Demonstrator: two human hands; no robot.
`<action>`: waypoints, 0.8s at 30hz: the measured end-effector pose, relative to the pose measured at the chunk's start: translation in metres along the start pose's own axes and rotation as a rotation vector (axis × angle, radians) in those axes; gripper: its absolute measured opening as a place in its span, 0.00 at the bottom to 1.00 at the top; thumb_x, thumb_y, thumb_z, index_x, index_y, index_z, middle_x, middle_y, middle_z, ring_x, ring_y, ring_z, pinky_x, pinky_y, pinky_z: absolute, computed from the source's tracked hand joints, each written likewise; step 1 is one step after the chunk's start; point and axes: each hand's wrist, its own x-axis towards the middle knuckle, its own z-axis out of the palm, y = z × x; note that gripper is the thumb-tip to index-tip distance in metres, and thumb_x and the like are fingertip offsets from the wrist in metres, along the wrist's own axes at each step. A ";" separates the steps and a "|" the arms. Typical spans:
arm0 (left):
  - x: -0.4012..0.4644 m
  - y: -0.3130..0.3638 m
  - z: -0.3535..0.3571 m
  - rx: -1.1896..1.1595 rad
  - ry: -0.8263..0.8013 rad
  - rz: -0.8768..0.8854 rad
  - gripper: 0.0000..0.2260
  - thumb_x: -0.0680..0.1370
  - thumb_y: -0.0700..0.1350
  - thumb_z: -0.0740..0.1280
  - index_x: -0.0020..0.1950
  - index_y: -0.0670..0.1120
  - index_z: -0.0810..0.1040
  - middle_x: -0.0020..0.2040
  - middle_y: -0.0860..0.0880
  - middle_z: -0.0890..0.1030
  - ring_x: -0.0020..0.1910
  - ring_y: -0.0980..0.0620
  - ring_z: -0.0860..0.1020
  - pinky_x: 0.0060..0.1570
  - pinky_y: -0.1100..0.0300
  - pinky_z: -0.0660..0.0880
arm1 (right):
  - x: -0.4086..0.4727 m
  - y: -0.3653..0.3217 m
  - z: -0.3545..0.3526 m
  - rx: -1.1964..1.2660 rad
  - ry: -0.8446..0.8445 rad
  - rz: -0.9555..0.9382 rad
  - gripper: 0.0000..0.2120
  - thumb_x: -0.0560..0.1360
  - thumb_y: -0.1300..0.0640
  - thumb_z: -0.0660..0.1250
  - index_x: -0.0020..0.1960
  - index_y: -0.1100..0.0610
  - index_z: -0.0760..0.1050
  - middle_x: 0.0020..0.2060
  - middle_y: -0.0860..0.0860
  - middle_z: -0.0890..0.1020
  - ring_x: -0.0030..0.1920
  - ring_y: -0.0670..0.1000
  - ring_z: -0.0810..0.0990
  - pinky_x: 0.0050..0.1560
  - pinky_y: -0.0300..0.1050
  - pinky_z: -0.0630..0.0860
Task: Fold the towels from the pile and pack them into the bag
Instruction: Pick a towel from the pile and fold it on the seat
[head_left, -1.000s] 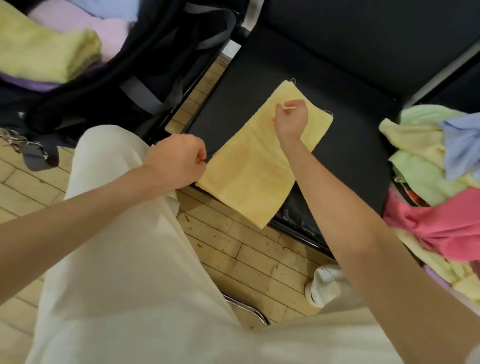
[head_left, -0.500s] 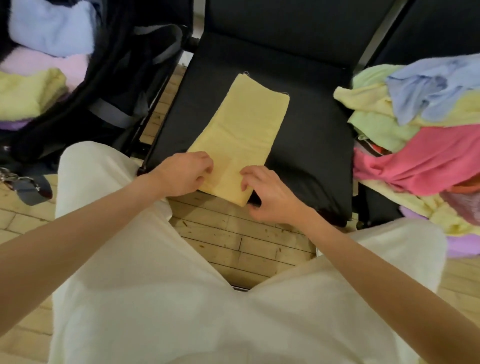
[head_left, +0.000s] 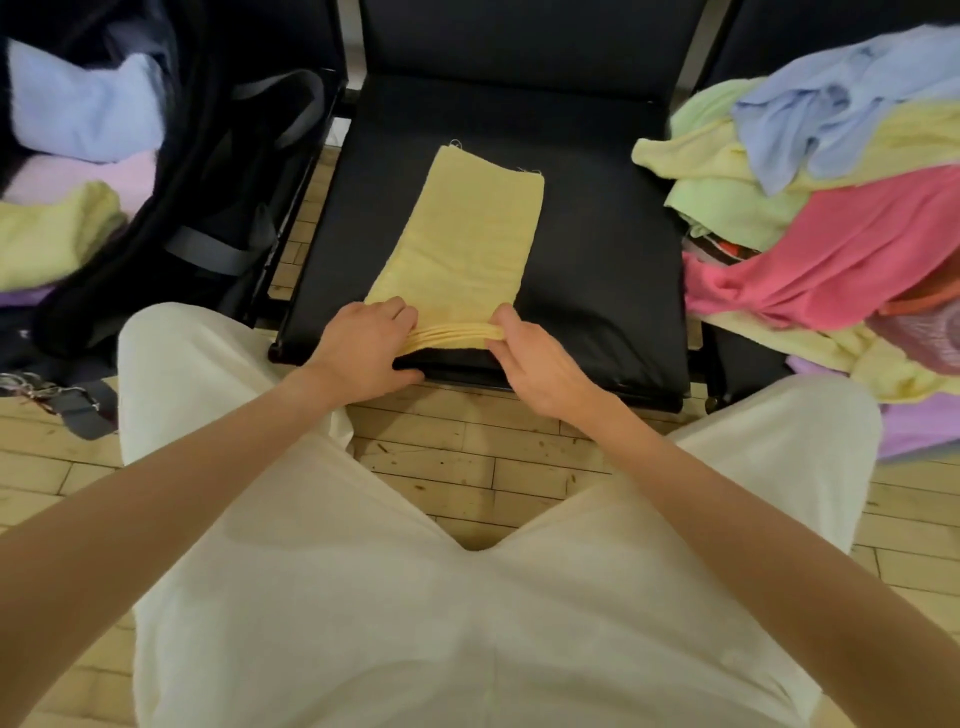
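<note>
A yellow towel (head_left: 470, 239), already folded into a long narrow strip, lies on the black seat of a chair (head_left: 597, 280). Its far end reaches away from the hands, and its near end is at the front edge of the seat. Both hands hold this near end. The left hand (head_left: 363, 345) pinches the left corner with curled fingers, and the right hand (head_left: 535, 358) pinches the right corner in the same way. Between the two hands the near edge is lifted a little from the seat, and several layers of cloth show there as thin lines.

To the left of the left hand stands an open black bag (head_left: 208, 171). Inside it are folded towels — a blue one (head_left: 83, 114), a pale pink one (head_left: 78, 176) and a yellow-green one (head_left: 52, 234) nearest to the person, with a bit of purple cloth under it.

To the right of the right hand is the pile of unfolded towels (head_left: 810, 208), loose and crumpled: blue on top, then pale yellow and green, a large pink one, and purple at the near side.

Below the hands are the person's legs in white trousers (head_left: 363, 597) and a wooden floor (head_left: 467, 457).
</note>
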 end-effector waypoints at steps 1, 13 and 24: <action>0.000 0.003 -0.001 -0.007 0.005 -0.006 0.16 0.74 0.55 0.68 0.54 0.46 0.72 0.50 0.50 0.76 0.43 0.51 0.75 0.45 0.58 0.67 | -0.002 0.002 -0.003 0.025 0.005 0.013 0.06 0.82 0.57 0.53 0.54 0.60 0.63 0.35 0.55 0.75 0.32 0.52 0.71 0.32 0.48 0.67; 0.025 0.007 -0.052 -0.849 -0.128 -0.213 0.06 0.77 0.47 0.67 0.51 0.46 0.77 0.45 0.53 0.77 0.44 0.58 0.75 0.39 0.65 0.72 | 0.004 0.017 -0.016 0.550 0.452 0.421 0.05 0.81 0.57 0.58 0.50 0.58 0.64 0.37 0.44 0.69 0.35 0.41 0.68 0.34 0.29 0.67; 0.076 0.019 0.014 -0.665 0.291 -0.571 0.14 0.77 0.47 0.68 0.60 0.43 0.76 0.55 0.46 0.80 0.53 0.50 0.78 0.46 0.63 0.70 | 0.045 0.044 0.009 -0.018 0.418 0.602 0.07 0.81 0.56 0.58 0.50 0.60 0.68 0.43 0.55 0.77 0.45 0.54 0.76 0.43 0.51 0.75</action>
